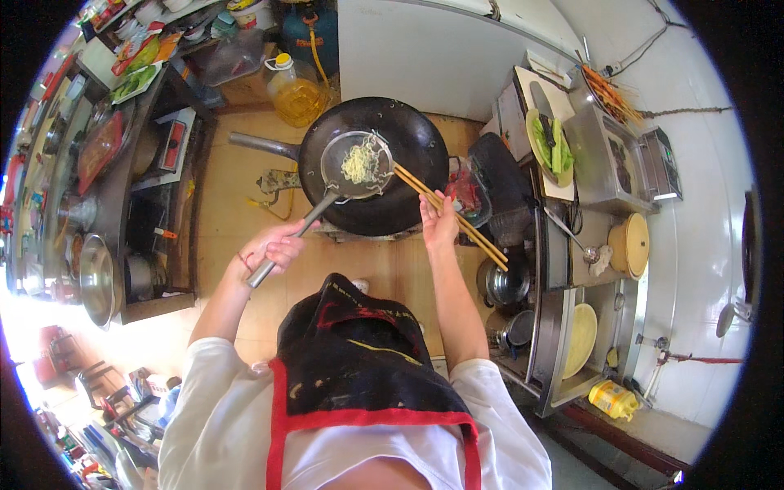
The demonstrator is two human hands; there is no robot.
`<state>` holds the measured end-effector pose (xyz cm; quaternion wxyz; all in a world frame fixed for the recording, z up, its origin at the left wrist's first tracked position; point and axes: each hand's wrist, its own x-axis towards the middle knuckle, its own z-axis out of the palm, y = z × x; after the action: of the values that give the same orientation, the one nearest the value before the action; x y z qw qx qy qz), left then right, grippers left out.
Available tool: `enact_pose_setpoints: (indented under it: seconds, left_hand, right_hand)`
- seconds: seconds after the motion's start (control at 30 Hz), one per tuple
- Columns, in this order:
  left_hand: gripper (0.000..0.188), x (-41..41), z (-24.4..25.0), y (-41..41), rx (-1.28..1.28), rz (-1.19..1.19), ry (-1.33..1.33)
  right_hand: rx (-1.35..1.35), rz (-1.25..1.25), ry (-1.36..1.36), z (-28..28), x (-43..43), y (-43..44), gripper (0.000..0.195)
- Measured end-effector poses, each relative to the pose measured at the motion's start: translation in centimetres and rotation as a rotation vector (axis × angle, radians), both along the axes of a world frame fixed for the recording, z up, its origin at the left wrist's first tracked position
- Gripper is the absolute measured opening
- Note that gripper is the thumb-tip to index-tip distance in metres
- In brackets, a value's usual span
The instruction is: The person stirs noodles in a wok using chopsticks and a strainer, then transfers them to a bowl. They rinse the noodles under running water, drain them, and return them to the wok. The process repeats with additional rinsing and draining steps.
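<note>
My left hand (278, 248) grips the metal handle of a round mesh strainer (331, 164). Pale, curly noodles (362, 164) lie heaped in the strainer, over the left half of a large black wok (422, 153). Between the fingers of my right hand (440, 220) is a pair of long wooden chopsticks (474, 236). Their far tips reach the strainer's right rim, close beside the noodles. A few noodle scraps cling to the wok's dark inner wall. The wok's own handle (263, 144) points left, held by neither hand.
A jug of yellow oil (297, 92) stands behind the wok. To the right, a counter bears a plate of green vegetables (554, 150) with a knife across it, and a ladle (572, 236). Below is a metal sink (554, 355). A dark shelf (162, 208) with a steel bowl (98, 282) stands left.
</note>
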<state>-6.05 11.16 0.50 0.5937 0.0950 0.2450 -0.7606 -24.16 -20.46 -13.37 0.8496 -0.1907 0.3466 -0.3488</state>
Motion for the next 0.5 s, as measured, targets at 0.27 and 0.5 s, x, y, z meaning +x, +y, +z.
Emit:
enact_pose_setpoints:
  seconds: [0.27, 0.5]
  left_hand:
    - [0.029, -0.4, 1.2, 1.5, -0.014, -0.011, 0.050]
    - [0.029, -0.1, -1.6, -0.7, 0.014, 0.047, 0.090]
  right_hand:
    - [-0.230, 0.140, -0.027, 4.1, 1.8, -2.1, 0.031]
    - [-0.698, 0.318, 0.245, 11.0, -0.3, 0.2, 0.029]
